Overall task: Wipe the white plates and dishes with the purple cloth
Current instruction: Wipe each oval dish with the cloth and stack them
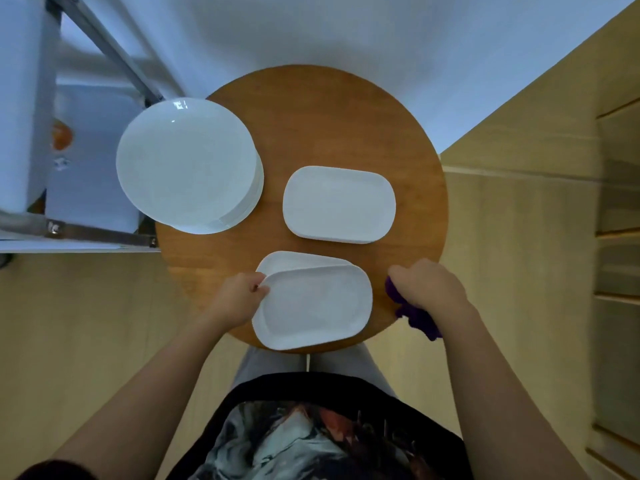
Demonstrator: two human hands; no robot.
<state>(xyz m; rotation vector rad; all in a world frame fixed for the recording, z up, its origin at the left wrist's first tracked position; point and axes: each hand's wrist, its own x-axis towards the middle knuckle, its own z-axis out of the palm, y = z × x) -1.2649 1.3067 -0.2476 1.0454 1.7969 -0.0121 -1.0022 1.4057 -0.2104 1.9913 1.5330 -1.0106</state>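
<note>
On the round wooden table [332, 126] lie white dishes. A stack of round plates [187, 164] sits at the left. A stack of rectangular dishes [339, 204] lies right of centre. Near the front edge a rectangular dish [315, 306] is tilted askew over another dish [294, 263] beneath it. My left hand [237, 299] pinches the top dish's left rim. At the table's right front edge my right hand [429, 289] grips the bunched purple cloth [415, 315], just right of the dish and apart from it.
A metal-framed shelf [86, 233] with white boxes stands at the left, close to the round plates. A white wall is behind the table. Wooden slatted furniture [616, 202] runs along the right. The floor is light wood.
</note>
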